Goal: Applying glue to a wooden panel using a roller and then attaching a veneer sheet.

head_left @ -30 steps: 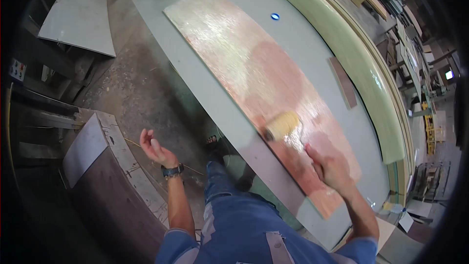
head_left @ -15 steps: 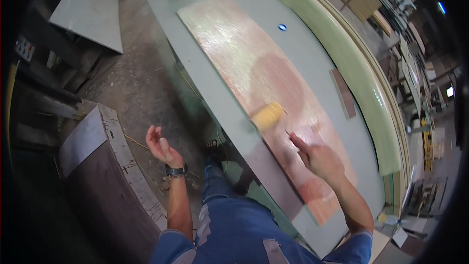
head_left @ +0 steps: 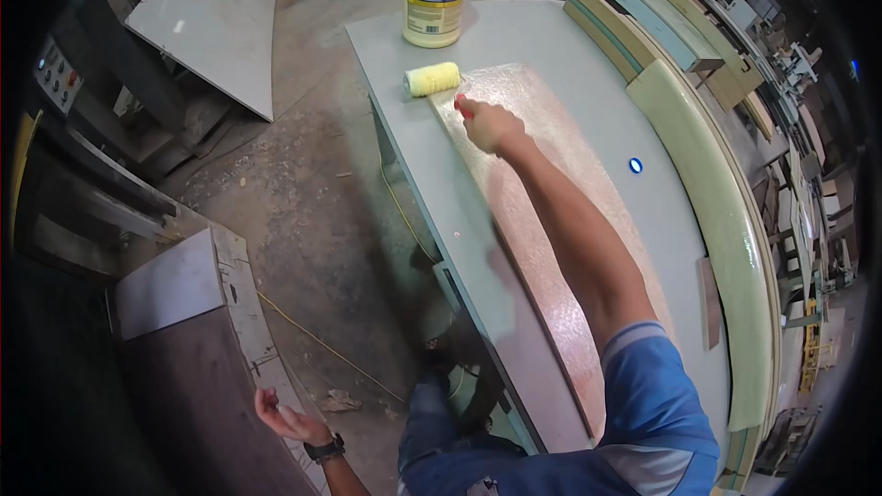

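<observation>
Now, in the head view, the right hand (head_left: 491, 126) grips a paint roller (head_left: 433, 80) at 12 o'clock, over the 11 o'clock corner of the pinkish board (head_left: 574, 165) on the grey desk (head_left: 386, 64); the left hand (head_left: 289, 421), empty, fingers loosely curled, hangs at 7 o'clock

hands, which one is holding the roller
The right hand, over the far part of the board, grips the roller. The left hand is empty, left of the table, with a watch on its wrist.
</observation>
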A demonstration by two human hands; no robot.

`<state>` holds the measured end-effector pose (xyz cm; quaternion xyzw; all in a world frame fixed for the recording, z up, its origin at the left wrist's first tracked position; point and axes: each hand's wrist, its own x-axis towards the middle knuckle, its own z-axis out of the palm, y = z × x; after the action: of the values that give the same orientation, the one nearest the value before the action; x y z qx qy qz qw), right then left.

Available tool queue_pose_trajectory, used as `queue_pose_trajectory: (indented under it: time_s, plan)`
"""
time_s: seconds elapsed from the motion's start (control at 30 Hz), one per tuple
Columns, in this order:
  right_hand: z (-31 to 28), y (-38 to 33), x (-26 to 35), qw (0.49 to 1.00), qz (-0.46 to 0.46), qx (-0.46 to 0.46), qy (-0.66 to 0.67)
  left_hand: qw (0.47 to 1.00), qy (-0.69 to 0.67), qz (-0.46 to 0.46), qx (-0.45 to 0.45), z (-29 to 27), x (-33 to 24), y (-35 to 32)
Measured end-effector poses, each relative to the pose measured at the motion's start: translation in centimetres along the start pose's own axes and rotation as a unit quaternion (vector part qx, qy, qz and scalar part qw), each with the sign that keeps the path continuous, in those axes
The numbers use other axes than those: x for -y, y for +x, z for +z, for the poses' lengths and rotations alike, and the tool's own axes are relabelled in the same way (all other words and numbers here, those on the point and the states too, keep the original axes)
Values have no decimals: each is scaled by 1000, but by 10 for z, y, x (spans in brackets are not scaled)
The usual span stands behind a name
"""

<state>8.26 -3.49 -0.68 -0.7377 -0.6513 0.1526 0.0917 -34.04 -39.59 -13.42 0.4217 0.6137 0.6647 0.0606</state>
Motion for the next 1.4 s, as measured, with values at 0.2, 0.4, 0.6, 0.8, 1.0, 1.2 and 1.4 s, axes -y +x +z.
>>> queue_pose_trajectory:
  time_s: [0.2, 0.4, 0.6, 0.8, 1.0, 1.2, 1.4]
  plan:
    - [-27, -4, -9, 999, -3, 35, -26, 999, 4, -17, 36, 27, 0, 6]
    - [-34, -81, -72, 998, -35, 13, -45, 992, -50, -58, 98, 64, -3, 12]
    - [-26, 28, -74, 998, 38, -33, -46, 988, -80, -8, 128, 110, -12, 12]
    - [-36, -111, -108, 998, -65, -25, 13, 986, -79, -32, 144, 84, 7, 6]
    - [-40, -429, -175, 997, 39, 51, -38, 972, -147, -112, 146, 104, 21, -17]
    - [-37, -625, -187, 993, 112, 25, 2, 967, -210, -85, 120, 116, -8, -26]
    - [-42, -490, -163, 992, 110, 54, 29, 944, -252, -101, 185, 161, -55, -57]
